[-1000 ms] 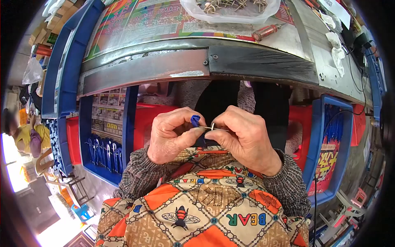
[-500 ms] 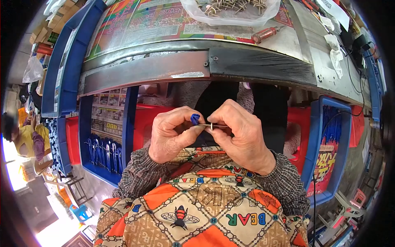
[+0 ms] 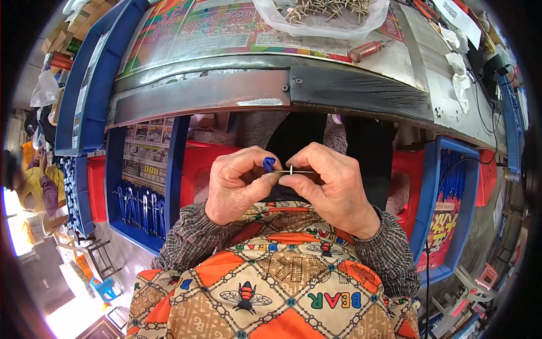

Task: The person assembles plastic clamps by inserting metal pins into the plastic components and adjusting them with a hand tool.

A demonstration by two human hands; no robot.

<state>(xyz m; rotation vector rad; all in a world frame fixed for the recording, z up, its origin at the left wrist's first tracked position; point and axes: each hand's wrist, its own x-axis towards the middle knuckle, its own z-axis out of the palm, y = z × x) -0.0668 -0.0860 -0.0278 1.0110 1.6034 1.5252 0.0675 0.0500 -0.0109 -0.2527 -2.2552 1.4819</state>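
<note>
My left hand (image 3: pixel 236 183) pinches a small, glossy dark-blue piece (image 3: pixel 269 164) between thumb and forefinger; most of it is hidden by the fingers. My right hand (image 3: pixel 334 183) grips a thin metal pin (image 3: pixel 299 172) that carries a small pale crosspiece (image 3: pixel 291 169). The pin's left end reaches the blue piece at my left fingertips; whether it enters it I cannot tell. Both hands are held close together above my lap, over a patterned apron (image 3: pixel 282 271), just short of the workbench edge.
On the bench (image 3: pixel 192 96) stand a clear plastic tub (image 3: pixel 322 29) of similar metal pins and a red-handled screwdriver (image 3: pixel 366 51). Blue trays (image 3: pixel 178 169) with slender blue items flank me, beside red stools (image 3: pixel 195 169). Another person (image 3: pixel 42 186) sits at far left.
The right fingers have shifted slightly along the pin, showing more of it beside the crosspiece. The left hand still pinches the blue piece. The whole view has moved a little.
</note>
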